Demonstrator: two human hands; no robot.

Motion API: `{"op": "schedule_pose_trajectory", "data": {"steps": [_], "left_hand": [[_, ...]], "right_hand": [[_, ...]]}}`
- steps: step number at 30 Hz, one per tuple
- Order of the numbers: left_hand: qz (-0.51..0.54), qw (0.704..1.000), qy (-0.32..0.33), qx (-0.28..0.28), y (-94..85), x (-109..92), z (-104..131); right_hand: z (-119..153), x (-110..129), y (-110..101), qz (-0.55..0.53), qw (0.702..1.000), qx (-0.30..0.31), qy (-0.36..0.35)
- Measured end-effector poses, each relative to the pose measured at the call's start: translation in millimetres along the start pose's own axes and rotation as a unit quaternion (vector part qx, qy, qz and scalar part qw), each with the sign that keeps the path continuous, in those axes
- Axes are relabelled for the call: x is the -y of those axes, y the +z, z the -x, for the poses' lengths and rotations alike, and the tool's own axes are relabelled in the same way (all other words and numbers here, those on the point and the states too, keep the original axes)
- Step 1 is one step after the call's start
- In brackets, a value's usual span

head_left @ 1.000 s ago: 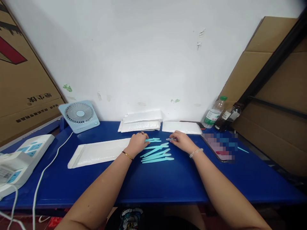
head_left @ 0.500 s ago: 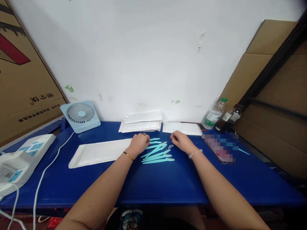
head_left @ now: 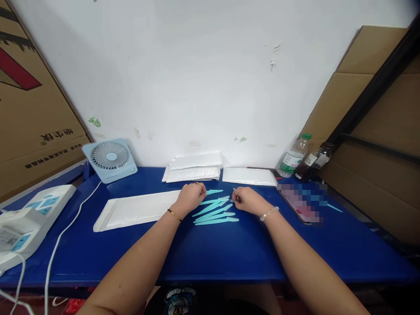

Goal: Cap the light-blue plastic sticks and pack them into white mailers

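Several slim turquoise sticks lie fanned out on the blue table. At their left upper end is my left hand, its fingers closed at a turquoise stick that reaches out to the right. My right hand is on the other side of the sticks, its fingers pinched on a small translucent piece. A long white padded envelope lies left of the sticks, partly behind my left hand and forearm.
White envelopes are stacked by the wall, with another envelope beside them. A fan and power strip stand left. Bottles and a phone are right, near a lone turquoise stick.
My right hand has moved slightly down and closed on the small translucent piece that lay beside the sticks. One or two upper sticks have shifted near my left hand.
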State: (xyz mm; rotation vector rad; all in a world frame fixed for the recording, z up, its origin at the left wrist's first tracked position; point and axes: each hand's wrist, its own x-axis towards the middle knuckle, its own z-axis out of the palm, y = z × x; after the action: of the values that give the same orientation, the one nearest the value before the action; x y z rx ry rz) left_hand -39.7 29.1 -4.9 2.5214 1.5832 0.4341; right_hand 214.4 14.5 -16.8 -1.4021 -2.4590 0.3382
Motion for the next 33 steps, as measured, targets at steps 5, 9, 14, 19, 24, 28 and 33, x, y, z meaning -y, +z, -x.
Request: {"op": "schedule_pose_trajectory", "data": {"steps": [5, 9, 14, 19, 24, 28, 33], "left_hand": [[0.017, 1.0, 0.024, -0.01, -2.3, -2.4, 0.2], [0.011, 1.0, 0.028, -0.01, -2.1, -4.1, 0.0], [0.02, 0.999, 0.024, -0.011, -2.3, -3.4, 0.0], [0.032, 0.999, 0.022, -0.012, -2.6, -1.6, 0.4], [0.056, 0.998, 0.018, -0.009, -4.5, -2.1, 1.8], [0.068, 0.998, 0.011, -0.006, -5.2, -2.2, 2.1], [0.094, 0.996, 0.001, 0.009, -5.2, -2.4, 2.4]], "right_hand": [[-1.9, 2.9, -1.4, -0.08, 0.995, -0.05, 0.011], [-2.3, 5.4, -2.3, -0.114, 0.989, -0.094, 0.009], [-4.7, 1.6, 0.6, -0.141, 0.981, -0.128, 0.02], [-5.5, -0.6, 0.9, -0.304, 0.937, -0.143, 0.096], [-7.7, -2.1, 2.7, -0.438, 0.875, -0.164, 0.123], [-9.0, -0.6, 4.1, -0.499, 0.838, -0.179, 0.13], [-9.2, 3.7, 4.5, -0.52, 0.82, -0.196, 0.137]]}}
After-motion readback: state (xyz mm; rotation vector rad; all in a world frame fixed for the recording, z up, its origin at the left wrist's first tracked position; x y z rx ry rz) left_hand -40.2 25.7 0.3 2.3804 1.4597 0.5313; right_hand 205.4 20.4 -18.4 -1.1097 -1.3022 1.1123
